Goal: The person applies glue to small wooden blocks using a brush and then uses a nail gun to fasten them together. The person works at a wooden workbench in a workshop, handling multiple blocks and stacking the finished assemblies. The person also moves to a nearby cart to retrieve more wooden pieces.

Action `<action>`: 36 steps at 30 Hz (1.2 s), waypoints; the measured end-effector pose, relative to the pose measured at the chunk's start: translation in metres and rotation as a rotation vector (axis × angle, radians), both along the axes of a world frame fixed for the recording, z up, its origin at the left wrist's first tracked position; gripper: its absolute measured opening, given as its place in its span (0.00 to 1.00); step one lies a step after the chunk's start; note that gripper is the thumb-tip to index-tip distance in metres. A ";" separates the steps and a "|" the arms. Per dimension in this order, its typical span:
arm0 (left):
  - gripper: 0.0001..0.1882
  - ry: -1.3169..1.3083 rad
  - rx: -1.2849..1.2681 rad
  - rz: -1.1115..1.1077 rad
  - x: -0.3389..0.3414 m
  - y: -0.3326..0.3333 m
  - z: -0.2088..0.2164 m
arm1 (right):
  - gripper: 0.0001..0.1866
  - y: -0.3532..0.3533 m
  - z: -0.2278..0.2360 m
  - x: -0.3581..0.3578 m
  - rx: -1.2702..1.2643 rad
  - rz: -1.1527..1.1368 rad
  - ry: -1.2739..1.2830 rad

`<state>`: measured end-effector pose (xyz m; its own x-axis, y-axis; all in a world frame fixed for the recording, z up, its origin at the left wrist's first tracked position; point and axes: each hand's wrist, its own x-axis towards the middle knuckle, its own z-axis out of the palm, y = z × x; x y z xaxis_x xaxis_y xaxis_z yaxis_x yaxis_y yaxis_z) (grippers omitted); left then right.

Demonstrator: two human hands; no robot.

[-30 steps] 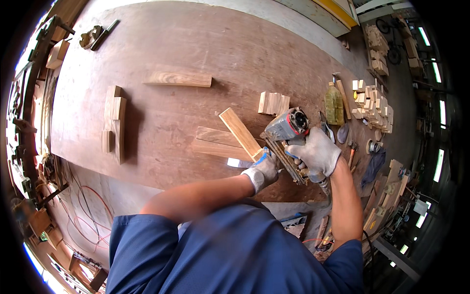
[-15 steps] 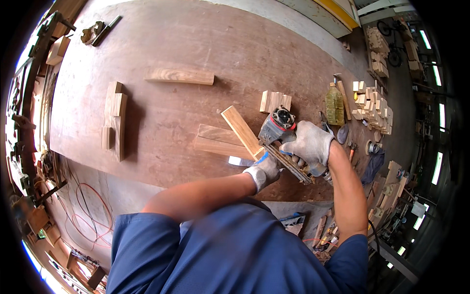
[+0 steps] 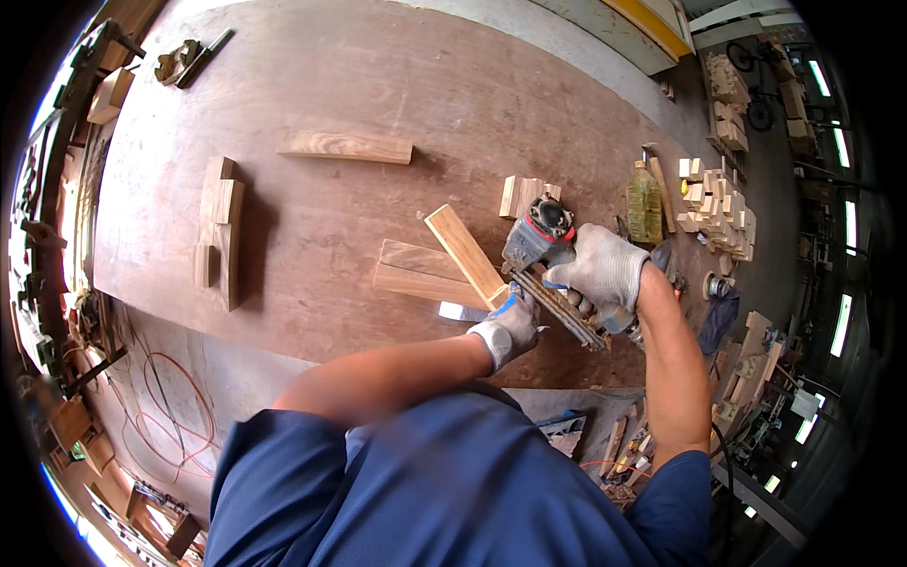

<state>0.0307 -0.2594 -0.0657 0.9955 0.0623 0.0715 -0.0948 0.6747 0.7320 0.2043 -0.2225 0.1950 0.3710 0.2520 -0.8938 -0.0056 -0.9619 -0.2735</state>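
My right hand [image 3: 605, 269], in a pale work glove, is wrapped round the handle of a nail gun [image 3: 540, 236] with a grey body, red ring and black cap. Its long magazine slants down to the right, and the nose is close to the near end of a light wooden block [image 3: 463, 250]. My gloved left hand [image 3: 510, 326] is closed on that end of the block. The block tilts away to the upper left, over or against a flat board [image 3: 425, 269] on the table. Under the left hand, my fingertips are partly hidden.
On the brown table [image 3: 340, 227] stand short blocks [image 3: 520, 194], a long block [image 3: 345, 146] and stacked pieces [image 3: 222, 231]. To the right are a bottle of yellowish liquid [image 3: 645, 203], a hammer [image 3: 661, 189] and a pile of cut blocks [image 3: 723, 213]. A red hose [image 3: 203, 416] lies on the floor.
The nail gun has tilted slightly and its black cap has shifted a little right. My right hand has moved up slightly with it; the left hand stays on the block.
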 end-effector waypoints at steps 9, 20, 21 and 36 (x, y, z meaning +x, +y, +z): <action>0.25 0.079 0.222 -0.125 0.001 0.010 0.007 | 0.13 0.031 0.012 0.000 -0.066 0.086 0.077; 0.24 0.030 0.196 -0.058 0.002 -0.001 -0.005 | 0.13 0.032 -0.015 0.005 -0.131 0.193 0.128; 0.24 0.032 0.241 -0.111 0.003 0.002 -0.003 | 0.13 0.033 -0.015 0.005 -0.134 0.197 0.126; 0.26 -0.310 1.845 -0.295 0.005 0.047 0.052 | 0.10 0.039 0.010 -0.004 -0.073 0.131 0.083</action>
